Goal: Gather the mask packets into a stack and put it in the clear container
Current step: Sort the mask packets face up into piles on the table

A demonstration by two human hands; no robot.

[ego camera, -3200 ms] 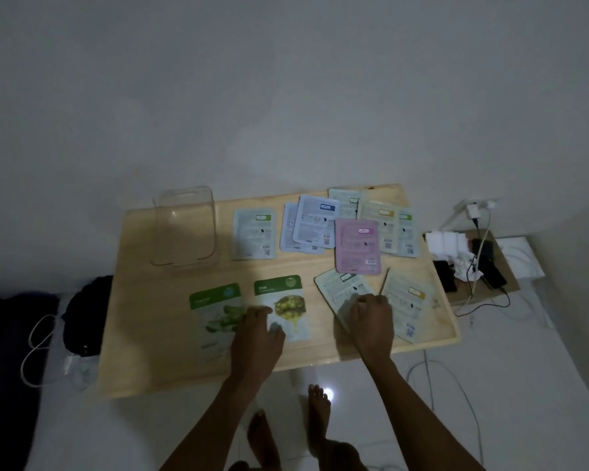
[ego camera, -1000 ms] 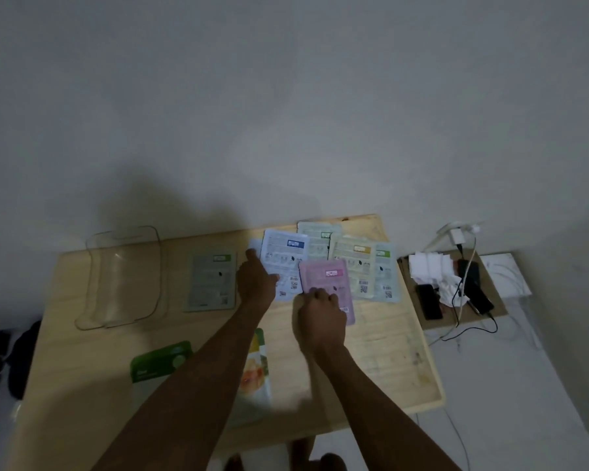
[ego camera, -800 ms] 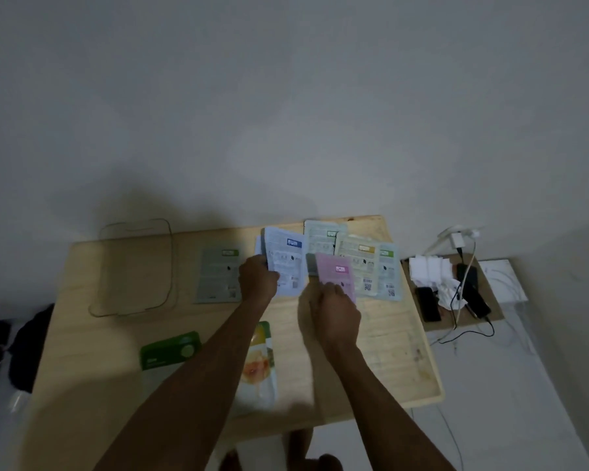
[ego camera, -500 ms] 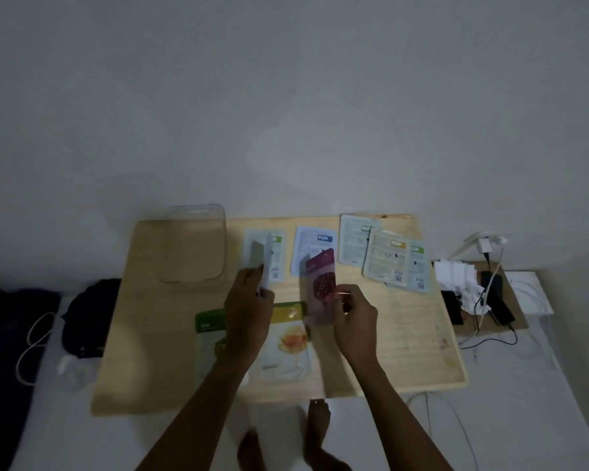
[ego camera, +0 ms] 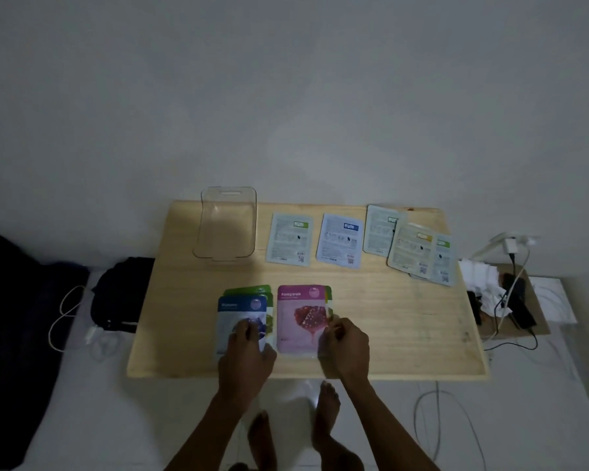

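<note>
Since half a second ago, the blue packet (ego camera: 240, 317) and the pink packet (ego camera: 301, 317), which were then lifted in the hands, now lie face up on the surface (ego camera: 388, 321), each laid over a packet already there. The blue one covers most of a green packet (ego camera: 252, 289), whose top edge shows behind it. The pink one, marked Pomegranate, covers another packet (ego camera: 328, 297) that shows only as a thin strip along its right side.

The left hand (ego camera: 247, 356) rests on the lower part of the blue packet, fingers spread flat over it; its grip is loose, pressing rather than pinching. The right hand (ego camera: 346, 348) sits at the lower right corner of the pink packet, fingertips curled at the edge; whether its grip pinches the packet or only touches it cannot be told.

Along the far edge lie five more packets, backs up: one with a green tab (ego camera: 289, 239), one with a blue tab (ego camera: 339, 240), and three overlapping near the right corner (ego camera: 412, 249). The clear container (ego camera: 227, 198) stands at the far left of the surface, just beside the green-tab packet, with nothing in it. Cables and chargers (ego camera: 510, 290) lie on the floor to the right, a dark bag (ego camera: 121, 297) to the left.
</note>
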